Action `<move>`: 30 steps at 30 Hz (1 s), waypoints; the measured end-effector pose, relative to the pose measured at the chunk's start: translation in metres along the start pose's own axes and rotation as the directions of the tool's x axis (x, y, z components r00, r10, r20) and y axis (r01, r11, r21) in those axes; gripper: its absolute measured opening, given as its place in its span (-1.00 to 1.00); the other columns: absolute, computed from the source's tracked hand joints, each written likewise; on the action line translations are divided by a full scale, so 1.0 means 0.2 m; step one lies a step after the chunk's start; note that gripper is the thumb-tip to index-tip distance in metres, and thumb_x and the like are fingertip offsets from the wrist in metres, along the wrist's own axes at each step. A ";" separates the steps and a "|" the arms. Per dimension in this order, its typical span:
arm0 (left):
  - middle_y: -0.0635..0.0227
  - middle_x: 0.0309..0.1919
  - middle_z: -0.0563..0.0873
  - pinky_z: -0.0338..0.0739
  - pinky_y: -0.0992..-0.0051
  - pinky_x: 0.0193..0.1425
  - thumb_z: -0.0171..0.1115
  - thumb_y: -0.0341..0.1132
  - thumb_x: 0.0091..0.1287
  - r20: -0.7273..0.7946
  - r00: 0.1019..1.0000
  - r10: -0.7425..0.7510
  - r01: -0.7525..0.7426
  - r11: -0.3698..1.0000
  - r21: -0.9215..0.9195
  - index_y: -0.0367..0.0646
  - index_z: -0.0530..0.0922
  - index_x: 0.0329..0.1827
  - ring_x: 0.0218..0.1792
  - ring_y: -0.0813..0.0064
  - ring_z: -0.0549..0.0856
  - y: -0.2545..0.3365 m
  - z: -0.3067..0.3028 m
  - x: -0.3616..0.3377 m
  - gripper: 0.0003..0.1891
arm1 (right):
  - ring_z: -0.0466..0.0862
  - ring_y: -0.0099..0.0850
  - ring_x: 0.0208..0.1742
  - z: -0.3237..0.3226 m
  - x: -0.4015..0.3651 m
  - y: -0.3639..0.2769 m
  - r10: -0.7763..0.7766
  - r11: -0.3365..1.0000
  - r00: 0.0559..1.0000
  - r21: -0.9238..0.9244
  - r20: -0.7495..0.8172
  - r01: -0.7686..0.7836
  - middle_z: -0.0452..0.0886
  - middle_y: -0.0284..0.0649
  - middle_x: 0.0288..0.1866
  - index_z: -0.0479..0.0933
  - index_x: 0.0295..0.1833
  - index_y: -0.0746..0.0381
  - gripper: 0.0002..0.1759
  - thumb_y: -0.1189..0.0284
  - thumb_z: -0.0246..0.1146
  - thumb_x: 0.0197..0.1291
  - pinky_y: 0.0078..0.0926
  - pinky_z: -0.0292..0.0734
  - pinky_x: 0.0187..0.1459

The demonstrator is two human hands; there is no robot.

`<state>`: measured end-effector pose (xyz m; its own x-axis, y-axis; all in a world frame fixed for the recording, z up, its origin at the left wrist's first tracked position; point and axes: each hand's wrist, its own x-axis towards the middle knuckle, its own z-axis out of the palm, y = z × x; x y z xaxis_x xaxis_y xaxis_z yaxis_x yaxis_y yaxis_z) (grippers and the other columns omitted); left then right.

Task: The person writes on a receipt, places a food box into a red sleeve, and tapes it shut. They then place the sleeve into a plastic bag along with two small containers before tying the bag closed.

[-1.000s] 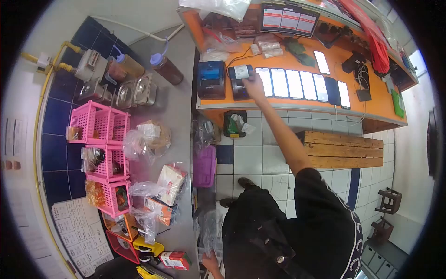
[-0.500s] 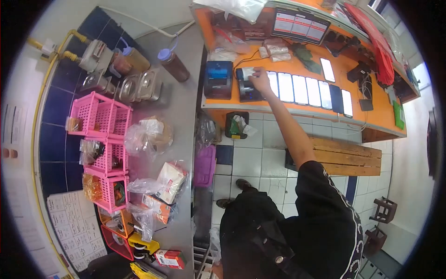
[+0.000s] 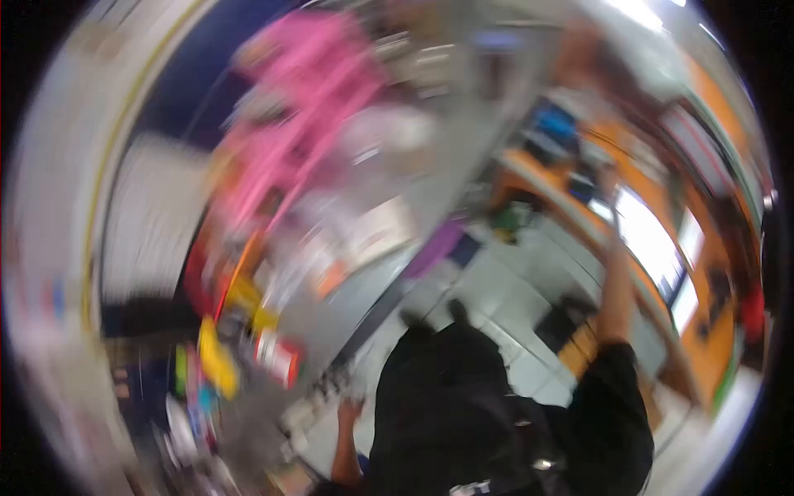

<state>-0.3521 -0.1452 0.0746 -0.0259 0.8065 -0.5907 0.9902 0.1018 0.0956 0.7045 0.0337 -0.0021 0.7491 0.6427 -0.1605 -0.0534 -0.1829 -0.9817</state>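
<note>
The whole head view is smeared by motion. My right hand (image 3: 609, 183) is stretched over the orange desk (image 3: 718, 326), right by a small dark printer (image 3: 582, 188) and the near end of a row of lit phones (image 3: 649, 236). Its fingers are too blurred to tell what they hold. A larger printer with a blue top (image 3: 552, 124) stands just to the left. Low beside my body, my left hand (image 3: 351, 407) hangs near the end of the steel counter (image 3: 442, 194), its fingers smeared.
Pink plastic baskets (image 3: 310, 83) stand along the wall side of the counter. Closer lie clear plastic bags, a white box (image 3: 382, 234) and a red-and-white box (image 3: 278, 359). A wooden bench (image 3: 577, 351) sits on the tiled floor below the desk.
The view has swung round, tilting the desk and counter. My left hand has come into view at the bottom. My right hand, earlier pinching white paper at the small printer, is still close to it.
</note>
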 end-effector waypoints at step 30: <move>-0.15 0.11 0.70 0.56 0.06 0.26 0.43 -0.02 0.18 0.232 0.636 -0.736 0.574 0.251 -0.779 -0.07 0.34 0.50 0.15 -0.13 0.68 0.04 0.74 -1.27 -0.18 | 0.69 -0.19 0.00 1.72 -1.86 0.20 -0.081 0.656 0.484 -0.319 0.871 0.684 0.68 -0.10 0.00 0.53 0.16 0.30 -0.56 0.32 0.41 0.26 -0.23 0.59 0.10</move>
<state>-0.3176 -0.4354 0.1071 -0.7137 0.3031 -0.6315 0.1265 0.9425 0.3094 0.1961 0.0433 -0.0171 -0.2086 0.9740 -0.0880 0.6883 0.0823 -0.7207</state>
